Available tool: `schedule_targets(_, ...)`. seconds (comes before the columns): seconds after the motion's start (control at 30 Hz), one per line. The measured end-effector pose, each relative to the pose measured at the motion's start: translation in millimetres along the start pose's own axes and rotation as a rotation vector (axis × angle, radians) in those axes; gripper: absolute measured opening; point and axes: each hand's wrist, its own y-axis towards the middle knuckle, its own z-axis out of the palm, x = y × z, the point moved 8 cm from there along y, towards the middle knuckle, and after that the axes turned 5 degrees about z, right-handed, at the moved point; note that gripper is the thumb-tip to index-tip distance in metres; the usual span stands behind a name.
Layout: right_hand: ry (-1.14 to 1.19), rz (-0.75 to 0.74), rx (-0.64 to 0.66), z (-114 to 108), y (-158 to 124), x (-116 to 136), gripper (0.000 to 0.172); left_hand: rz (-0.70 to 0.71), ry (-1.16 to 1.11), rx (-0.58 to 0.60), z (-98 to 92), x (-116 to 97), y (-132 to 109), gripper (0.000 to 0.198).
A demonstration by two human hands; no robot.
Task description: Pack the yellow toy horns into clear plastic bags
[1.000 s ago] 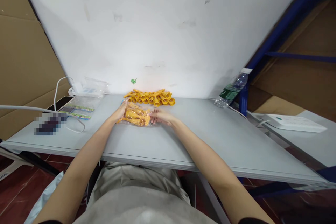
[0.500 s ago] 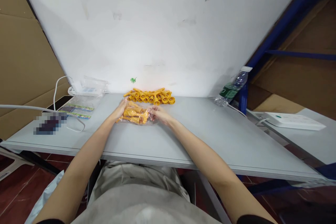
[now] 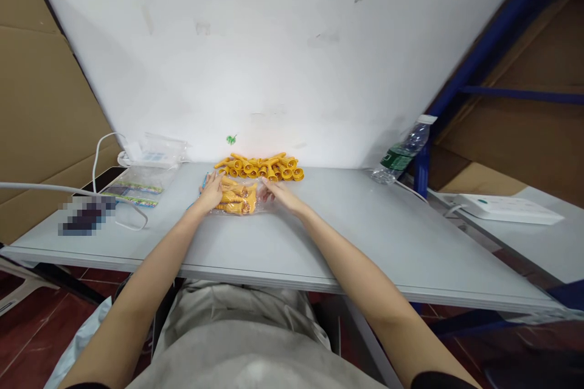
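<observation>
A clear plastic bag filled with several yellow plastic parts (image 3: 238,200) lies flat on the grey table (image 3: 319,237). My left hand (image 3: 210,191) rests on the bag's left end with its fingers stretched out. My right hand (image 3: 276,193) lies flat on the bag's right end, fingers extended. Just behind the bag, against the white wall, sits a loose pile of several more yellow parts (image 3: 262,167).
At the left are clear bags (image 3: 150,161), a white cable (image 3: 103,149) and a blurred-out item (image 3: 84,216). A water bottle (image 3: 404,152) lies at the back right beside a blue rack post. A white power strip (image 3: 506,209) lies on the neighbouring surface. Cardboard stands at both sides.
Both hands went from gripping the bag's ends to lying flat on it with fingers stretched out. The bag now rests flatter and slightly farther back.
</observation>
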Motion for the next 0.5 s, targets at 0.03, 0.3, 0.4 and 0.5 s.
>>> schedule_targets(0.03,-0.059,-0.031,0.032,3,-2,3,0.047,-0.024,0.036,-0.001,-1.0,-1,-1,0.052)
schedule_targets(0.3,-0.378,-0.124,-0.047,-4,-1,6,0.02,0.069,0.33,0.081,-14.6,-22,-9,0.04)
schedule_targets(0.4,-0.613,-0.077,-0.243,-23,0,8,0.017,0.081,0.458,0.123,-18.1,-34,-13,0.038)
schedule_targets(0.5,-0.795,-0.044,-0.386,-36,-3,11,0.017,0.04,0.56,0.129,-20.7,-49,-16,0.043)
